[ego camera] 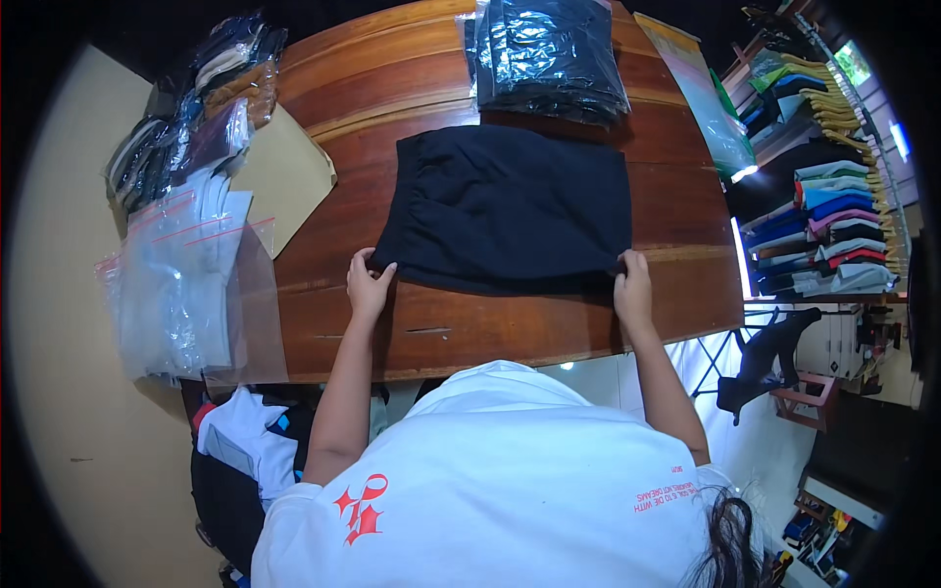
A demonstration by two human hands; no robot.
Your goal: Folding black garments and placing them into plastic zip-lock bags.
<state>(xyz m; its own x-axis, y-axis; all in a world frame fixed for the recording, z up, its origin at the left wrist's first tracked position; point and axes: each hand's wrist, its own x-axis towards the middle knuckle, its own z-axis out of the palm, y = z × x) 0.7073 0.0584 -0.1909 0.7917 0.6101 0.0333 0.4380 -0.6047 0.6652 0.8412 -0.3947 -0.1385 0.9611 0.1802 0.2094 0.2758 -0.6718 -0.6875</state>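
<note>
A black cloth garment point(507, 209), folded into a rough rectangle, lies flat before me on the brown wooden table point(470, 331). Gathers run along its left end, which looks like an elastic waistband. My left hand point(369, 285) pinches the near left corner between thumb and fingers. At the near right corner, my right hand point(634, 288) holds the edge in the same way. Some fingertips are hidden by the cloth. Just beyond the garment sits a stack of dark clothing in clear plastic bags point(548, 62).
Clear zip bags point(180, 287) lie at the table's left edge, near a brown paper sheet point(283, 173) and bagged clothes point(235, 81). Plastic sheets point(695, 95) lie along the right edge. Beyond hang shirts on a rack point(838, 220). A black chair point(764, 360) stands at right.
</note>
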